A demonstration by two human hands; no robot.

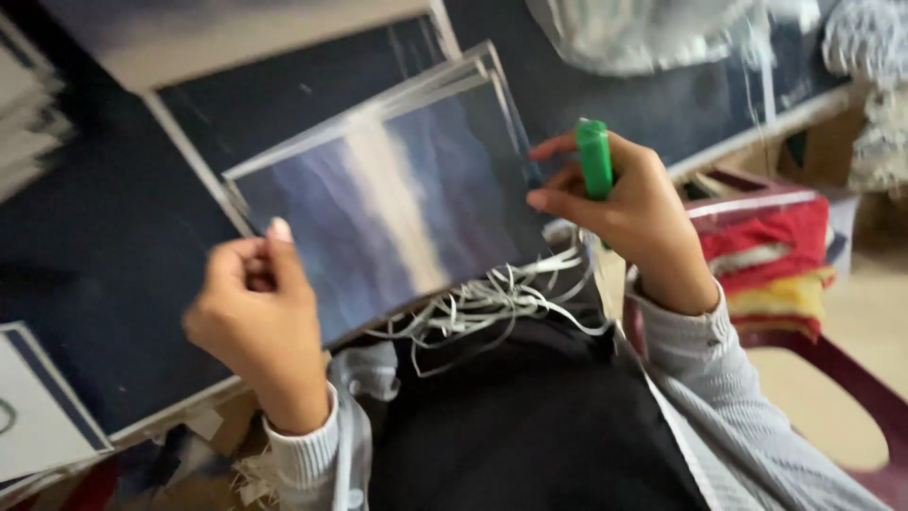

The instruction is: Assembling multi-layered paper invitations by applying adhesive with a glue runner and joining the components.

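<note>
A stack of dark blue sheets with pale borders [397,199] lies tilted on the dark table [104,284], its near edge hanging just over the table's near edge above the person's lap. At least three sheet edges fan out at the stack's far right corner; the blur hides any exact count. A larger dark sheet with a pale border [284,95] lies beneath and beyond it.

The left hand [251,317] holds the stack's near left corner, thumb up against the edge, the other fingers curled in; whether they pinch the sheets or only brace them I cannot tell. The right hand [624,203] sits at the stack's right edge, fingers wrapped around one green tool [595,159] that stands upright out of the fist, with the index finger and thumb stretched toward the sheets' edge.

A tangle of thin white paper strips [492,303] hangs from the near edge between the two hands, too many to count. One white card with a dark border [38,407] lies at the near left. To the right of the table, past its edge, stands one dark red chair [851,378] holding folded red and yellow cloth [771,260], with bare floor near it. The table to the left of the stack shows open dark surface.
</note>
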